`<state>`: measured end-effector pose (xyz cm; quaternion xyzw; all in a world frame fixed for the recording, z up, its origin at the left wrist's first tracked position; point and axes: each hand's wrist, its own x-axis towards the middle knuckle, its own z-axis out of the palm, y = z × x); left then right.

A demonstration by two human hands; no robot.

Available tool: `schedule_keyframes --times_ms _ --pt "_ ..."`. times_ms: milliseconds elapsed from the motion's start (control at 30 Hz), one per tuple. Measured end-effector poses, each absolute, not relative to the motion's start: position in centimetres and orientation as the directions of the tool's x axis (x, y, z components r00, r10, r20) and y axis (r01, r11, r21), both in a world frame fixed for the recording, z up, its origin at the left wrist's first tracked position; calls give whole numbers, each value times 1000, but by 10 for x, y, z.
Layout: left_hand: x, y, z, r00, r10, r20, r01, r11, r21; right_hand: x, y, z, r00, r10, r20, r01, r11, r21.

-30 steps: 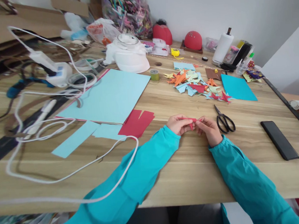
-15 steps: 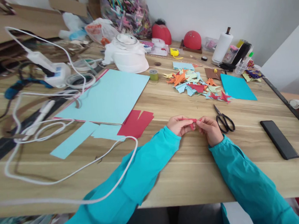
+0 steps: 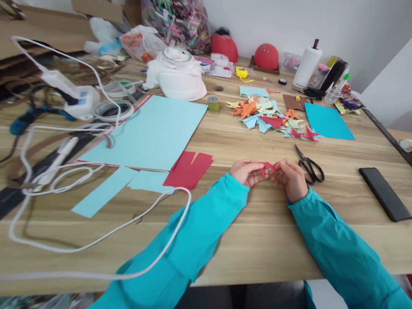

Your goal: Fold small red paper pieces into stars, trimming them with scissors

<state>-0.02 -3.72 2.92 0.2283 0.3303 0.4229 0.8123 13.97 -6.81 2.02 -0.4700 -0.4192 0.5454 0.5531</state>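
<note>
A small piece of folded red paper is held between my two hands, just above the table. My left hand pinches its left part between thumb and fingers. On its right end my right hand has a thumb-and-finger grip; the fingertips hide part of the paper. Black-handled scissors lie right beside my right hand. Beyond the hands is a pile of folded paper cranes in orange, red, yellow and light blue. Cut red paper lies left of my left hand.
Light blue sheets and a blue strip lie to the left. A white cable loops over my left sleeve. A black phone rests at right, a teal sheet behind it. A thread spool stands farther back.
The right end of the red paper now bends into a small peak by my right fingertips, where it looked straighter before. Both hands stay in nearly the same place; the view shifts slightly.
</note>
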Motion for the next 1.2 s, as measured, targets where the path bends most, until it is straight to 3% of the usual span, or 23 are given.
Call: schedule_keyframes --times_ms 167,300,533,667,800,1000,1200 --pt "-4 -34 34 394 814 -428 -558 581 592 138 -71 21 162 978 132 -79 146 -986" --pt "-4 -33 33 400 793 -459 -558 608 565 136 -73 23 91 944 318 140 304 -942" --pt "-5 -34 29 477 783 -399 -487 614 621 137 -73 21 20 921 390 360 357 -862" --pt "-7 -33 32 446 824 -349 -457 545 703 136 -73 23 91 924 370 311 327 -892" --pt "-11 -31 35 456 876 -159 -518 406 753 138 -71 23 171 934 313 199 279 -940" --pt "-11 -31 31 316 945 89 -349 29 937 142 -67 17 230 949 213 135 186 -973" --pt "-10 -31 31 212 972 105 -197 -63 978 140 -69 22 164 945 283 190 251 -949"
